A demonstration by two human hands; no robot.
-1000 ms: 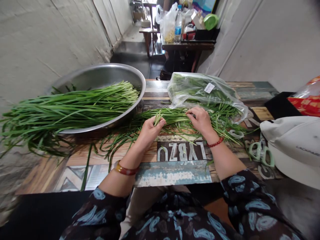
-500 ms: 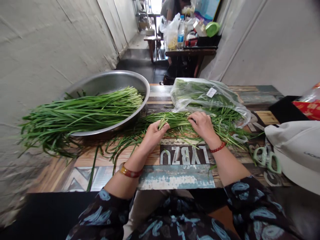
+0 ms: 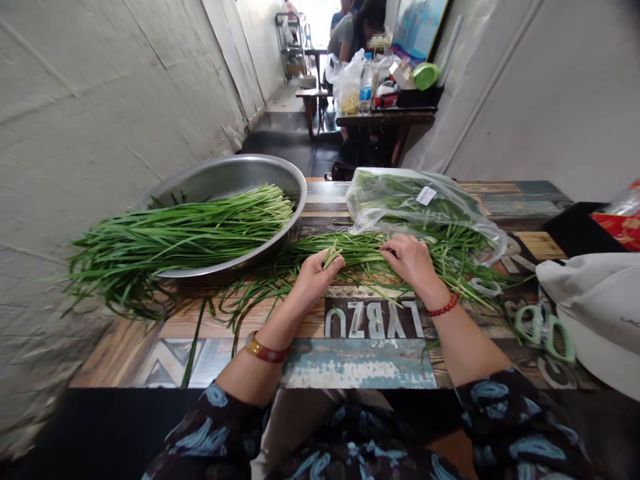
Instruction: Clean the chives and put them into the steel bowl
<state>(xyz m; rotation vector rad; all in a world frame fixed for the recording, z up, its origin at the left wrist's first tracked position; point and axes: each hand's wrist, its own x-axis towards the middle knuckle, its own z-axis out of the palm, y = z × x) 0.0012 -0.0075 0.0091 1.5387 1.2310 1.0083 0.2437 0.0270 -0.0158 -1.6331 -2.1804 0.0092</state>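
My left hand [image 3: 319, 275] is closed around a small bunch of garlic chives [image 3: 331, 255], the pale cut ends sticking up past the thumb. To its right, my right hand [image 3: 411, 260] has its fingers bent in a pinch at the stalks of the loose garlic chives [image 3: 350, 245] spread on the table; the fingertips are partly hidden. Behind that hand lies a clear plastic bag [image 3: 453, 193] with more chives inside and spilling from its mouth. A big heap of chives [image 3: 215, 223] rests in a metal basin [image 3: 301, 193] on the left, leaves hanging over the rim.
Green-handled scissors [image 3: 545, 331] and a white cap [image 3: 595, 313] lie at the right of the patterned wooden table [image 3: 360, 363]. Walls stand on both sides. Farther back, another table [image 3: 385, 119] carries bags and a water bottle [image 3: 366, 83], with a person [image 3: 344, 40] beyond.
The whole view has shifted slightly, so things sit a little lower and farther right. Both hands keep nearly the same pose over the chives.
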